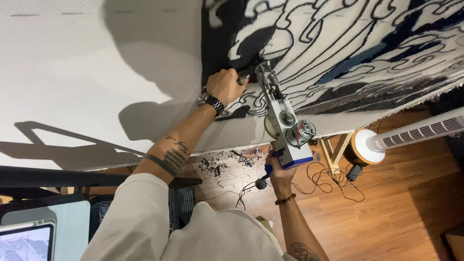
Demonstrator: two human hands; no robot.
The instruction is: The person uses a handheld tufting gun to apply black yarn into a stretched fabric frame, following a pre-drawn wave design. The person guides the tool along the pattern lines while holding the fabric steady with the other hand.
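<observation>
1. Gripping the grey metal tufting gun with its blue base [284,126], the right hand [279,175] is closed around the blue handle at the tool's lower end, a beaded bracelet on the wrist.
2. The left hand [225,85] is curled tight around the dark front grip near the gun's needle end, a metal watch on the wrist and dark tattoo bands on the forearm.
3. The gun's tip presses against the stretched white backing cloth [72,72], right at the edge of the tufted black, white and navy wave pattern [348,43].
4. The tool's body is a flat, boxy metal plate carrying a round silver motor and a gear wheel; the tufted area looks thick and woolly, the bare cloth smooth and taut.
5. Black cables [328,181] trail from the gun over the glossy brown wooden floor [396,212].
6. Dark yarn clippings [212,166] lie scattered on the floor below the cloth.
7. A white slatted tower fan on a round base [406,133] stands near the right, beside a pale wooden frame leg [333,154].
8. A tablet screen [26,241] shows at the lower left corner.
</observation>
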